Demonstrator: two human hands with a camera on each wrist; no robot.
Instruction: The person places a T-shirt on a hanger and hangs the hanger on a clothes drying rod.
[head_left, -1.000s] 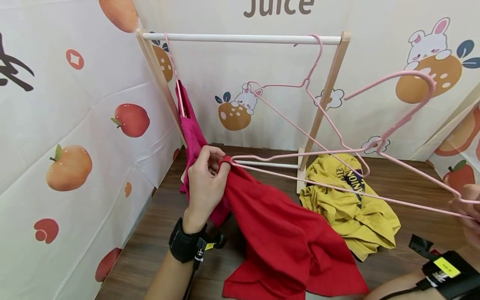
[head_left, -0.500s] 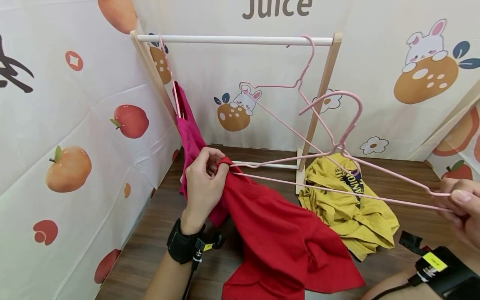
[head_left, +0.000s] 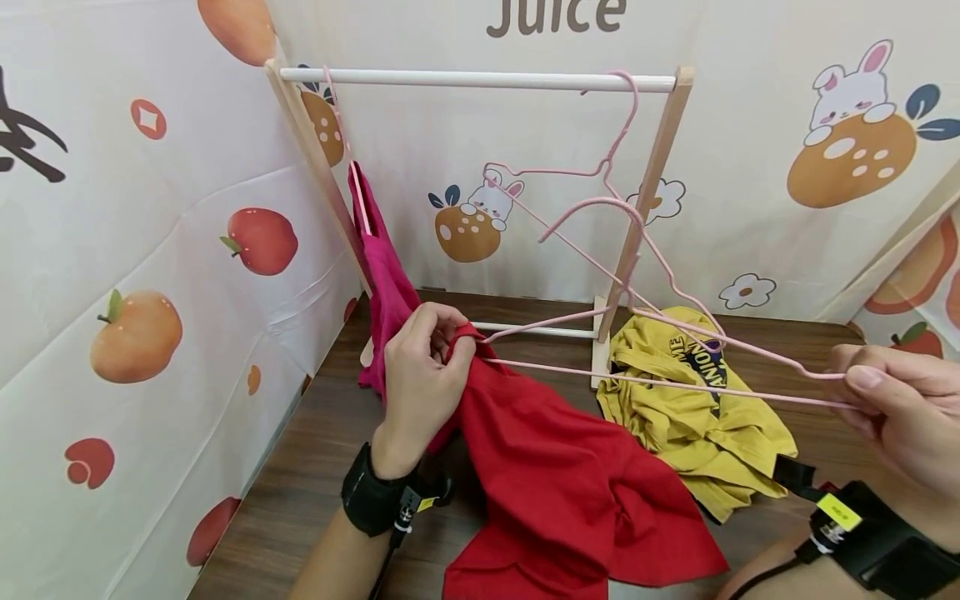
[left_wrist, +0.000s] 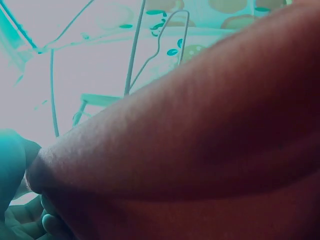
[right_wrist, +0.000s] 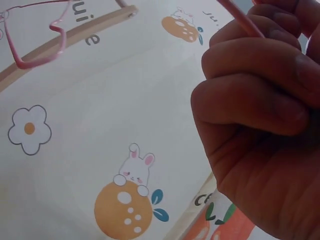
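Observation:
My left hand [head_left: 423,375] pinches the gathered edge of a red garment [head_left: 555,458] between thumb and fingers. The rest of the garment drapes down to the right over the table. A pink hanger [head_left: 602,200] lies stretched between my two hands, hook up, its left end right at the garment's opening, where the tip is hidden. At its other end my right hand [head_left: 900,404] grips the hanger, thumb on top. In the right wrist view, curled fingers close round the pink hanger bar [right_wrist: 242,19].
Behind stands a rack with a white rail [head_left: 480,79]. On its left hangs a magenta garment [head_left: 386,275]; on its right, a bare pink hanger [head_left: 562,172]. A crumpled yellow shirt [head_left: 697,425] lies on the wooden table [head_left: 277,500] by the rack's right foot.
The right hand has moved left with the pink hanger, and the hook has swung left and down. The hanger's left end has gone further into the red garment's opening. The left hand still pinches the edge.

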